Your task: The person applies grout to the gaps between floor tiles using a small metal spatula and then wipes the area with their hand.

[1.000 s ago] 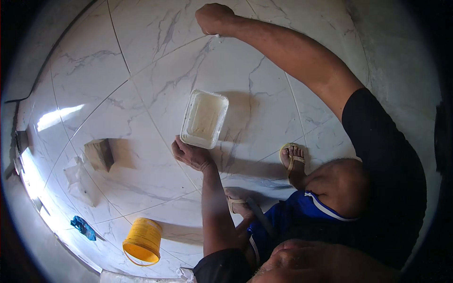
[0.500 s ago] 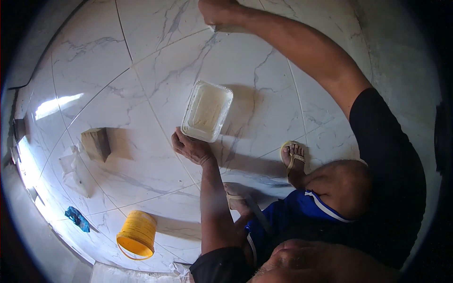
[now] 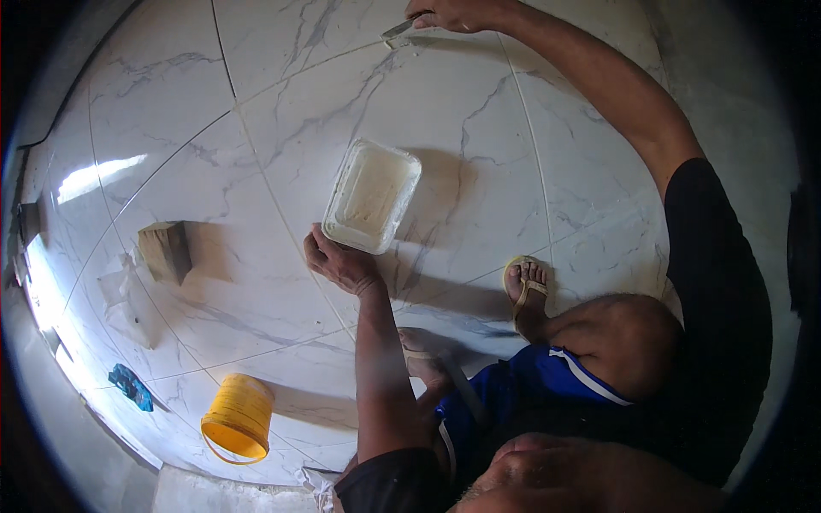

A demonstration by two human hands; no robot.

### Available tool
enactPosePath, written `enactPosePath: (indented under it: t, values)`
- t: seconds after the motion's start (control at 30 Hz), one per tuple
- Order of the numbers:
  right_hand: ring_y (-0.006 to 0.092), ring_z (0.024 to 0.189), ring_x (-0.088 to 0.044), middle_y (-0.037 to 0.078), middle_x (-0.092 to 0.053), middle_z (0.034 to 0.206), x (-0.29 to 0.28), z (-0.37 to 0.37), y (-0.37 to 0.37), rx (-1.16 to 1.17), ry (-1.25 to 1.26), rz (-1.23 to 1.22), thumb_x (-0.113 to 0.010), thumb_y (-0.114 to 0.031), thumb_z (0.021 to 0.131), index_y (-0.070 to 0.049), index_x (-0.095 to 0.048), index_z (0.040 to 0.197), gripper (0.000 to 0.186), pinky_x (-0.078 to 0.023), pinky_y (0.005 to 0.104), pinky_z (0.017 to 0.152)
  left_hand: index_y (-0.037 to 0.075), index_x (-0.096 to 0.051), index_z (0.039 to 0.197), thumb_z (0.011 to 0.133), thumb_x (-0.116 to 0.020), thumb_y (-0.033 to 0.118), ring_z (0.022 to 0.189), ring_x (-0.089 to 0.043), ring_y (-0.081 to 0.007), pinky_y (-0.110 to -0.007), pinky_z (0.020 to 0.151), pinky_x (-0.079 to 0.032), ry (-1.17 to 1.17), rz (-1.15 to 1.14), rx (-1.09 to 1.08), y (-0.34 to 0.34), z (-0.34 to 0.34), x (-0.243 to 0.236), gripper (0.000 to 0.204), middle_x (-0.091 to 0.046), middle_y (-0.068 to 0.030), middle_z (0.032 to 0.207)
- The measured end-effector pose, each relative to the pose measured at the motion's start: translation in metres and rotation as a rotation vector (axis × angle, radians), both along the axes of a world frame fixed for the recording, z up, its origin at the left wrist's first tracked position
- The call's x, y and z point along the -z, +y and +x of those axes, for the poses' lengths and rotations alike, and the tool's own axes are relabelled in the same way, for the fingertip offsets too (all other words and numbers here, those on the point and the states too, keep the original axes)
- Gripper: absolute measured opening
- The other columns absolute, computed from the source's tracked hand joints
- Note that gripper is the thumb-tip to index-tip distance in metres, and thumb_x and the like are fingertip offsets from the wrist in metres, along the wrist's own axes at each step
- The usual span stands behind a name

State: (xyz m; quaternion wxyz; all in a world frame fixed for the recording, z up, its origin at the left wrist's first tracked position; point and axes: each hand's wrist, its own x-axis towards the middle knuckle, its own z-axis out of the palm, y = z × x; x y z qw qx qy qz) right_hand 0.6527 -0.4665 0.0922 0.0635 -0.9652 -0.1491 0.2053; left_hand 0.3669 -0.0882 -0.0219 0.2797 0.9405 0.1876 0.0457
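Note:
At the top, my right hand [image 3: 453, 13] grips a flat-bladed scraper [image 3: 395, 31], its blade low over a tile joint with small white bits beside it. My left hand [image 3: 342, 263], fingers curled, holds the near end of a white rectangular plastic tub [image 3: 373, 193] at the centre. Pale paste coats the inside and rim of the tub. Marble-patterned tiles [image 3: 299, 145] lie under both.
At the left lie a brownish block [image 3: 160, 250], a crumpled white plastic bag [image 3: 124, 303] and a blue crumpled bag [image 3: 130, 385]. A yellow bucket [image 3: 238, 402] is at the lower left. My sandalled foot [image 3: 532, 291] is right of the tub; walls border the tiles.
My right hand has moved rightward, and the scraper in it now shows clearly. My left hand and the tub sit slightly higher in the picture, while the surroundings have shifted a little up and left.

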Motion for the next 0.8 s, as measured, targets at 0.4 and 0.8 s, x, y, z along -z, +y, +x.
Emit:
enactPosePath:
  t: [0.4, 0.8]
  values:
    - [0.0334, 0.103, -0.067, 0.011, -0.068, 0.11, 0.013, 0.028, -0.038, -0.425, -0.166, 0.132, -0.071, -0.023, 0.091, -0.009, -0.069, 0.113, 0.026, -0.054, 0.0452, 0.086, 0.012, -0.056, 0.139, 0.089, -0.074, 0.012, 0.122, -0.051, -0.036, -0.046, 0.099, -0.048, -0.101, 0.095, 0.074, -0.004, 0.002, 0.004, 0.054, -0.052, -0.0101, 0.136]
    - [0.0284, 0.099, -0.066, 0.006, -0.07, 0.103, 0.001, 0.061, -0.014, -0.737, -0.164, -0.063, -0.07, -0.023, 0.091, -0.016, -0.072, 0.108, 0.018, -0.05, 0.0446, 0.087, 0.01, -0.056, 0.141, 0.085, -0.077, 0.017, 0.124, -0.051, -0.0348, -0.046, 0.099, -0.046, -0.046, 0.103, 0.079, -0.001, 0.0, 0.005, 0.06, -0.051, -0.0107, 0.135]
